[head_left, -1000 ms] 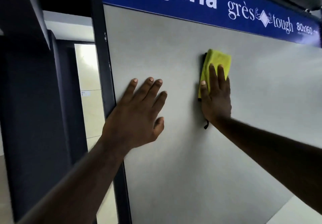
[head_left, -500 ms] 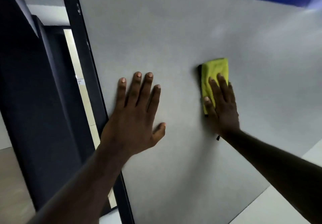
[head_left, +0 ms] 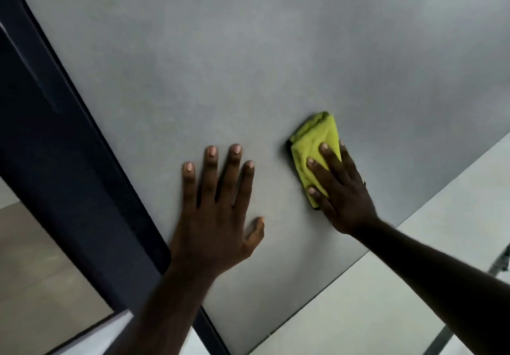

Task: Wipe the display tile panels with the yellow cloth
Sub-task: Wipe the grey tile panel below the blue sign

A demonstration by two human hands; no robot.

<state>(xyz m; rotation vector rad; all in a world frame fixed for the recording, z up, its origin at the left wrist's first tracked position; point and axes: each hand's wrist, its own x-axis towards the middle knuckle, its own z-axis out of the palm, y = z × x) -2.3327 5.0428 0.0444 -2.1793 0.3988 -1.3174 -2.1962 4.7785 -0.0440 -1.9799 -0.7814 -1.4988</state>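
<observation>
Partly beneath right fingers (head_left: pixel 329 159): yellow cloth (head_left: pixel 317 137).

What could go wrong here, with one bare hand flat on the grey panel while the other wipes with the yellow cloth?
The left hand lies bare and flat on the grey tile panel, so it may leave smudges where the panel needs wiping. The yellow cloth is bunched under the right hand, pressed by flat fingers rather than gripped, so it could slip loose. Folded small, it may also miss patches.
</observation>
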